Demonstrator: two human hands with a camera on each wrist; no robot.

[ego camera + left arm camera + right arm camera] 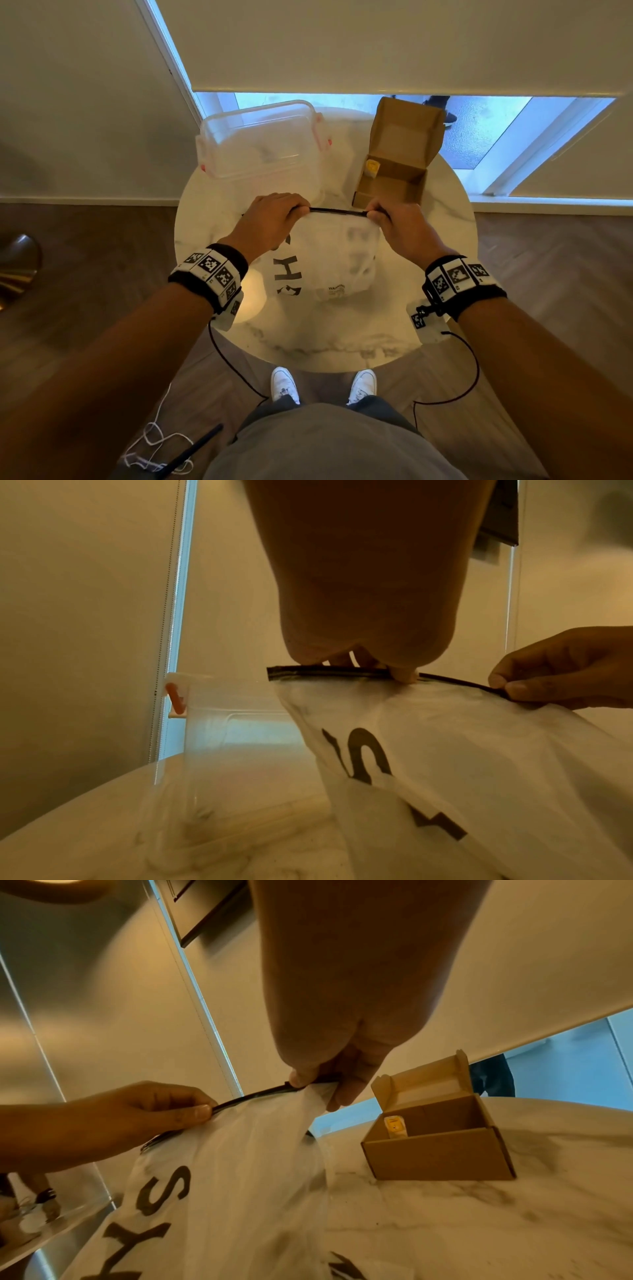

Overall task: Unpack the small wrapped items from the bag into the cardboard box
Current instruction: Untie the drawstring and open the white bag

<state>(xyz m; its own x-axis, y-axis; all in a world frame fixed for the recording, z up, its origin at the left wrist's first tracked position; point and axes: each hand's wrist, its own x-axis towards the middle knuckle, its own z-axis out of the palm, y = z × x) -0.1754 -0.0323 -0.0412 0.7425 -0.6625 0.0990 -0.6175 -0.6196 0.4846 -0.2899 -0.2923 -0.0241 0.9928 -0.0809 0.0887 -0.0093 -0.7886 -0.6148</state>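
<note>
- 1 bag [329, 260], frosted white with black letters, lying on the round marble table [342, 342], its black zip strip [337, 211] held taut at the top edge.
- 2 hands on the strip: left hand [270, 219] pinches its left end, right hand [400, 222] pinches its right end, thumb against fingers on both.
- 1 cardboard box [394, 171], lid up, just behind the right hand; 1 small yellow wrapped item [372, 168] stands in its left corner.
- Wrapped shapes inside the bag are blurred, count unclear.
- 1 clear plastic tub [263, 144] with red clips behind the left hand.
- 2 white shoes [284, 383] below the table edge.
</note>
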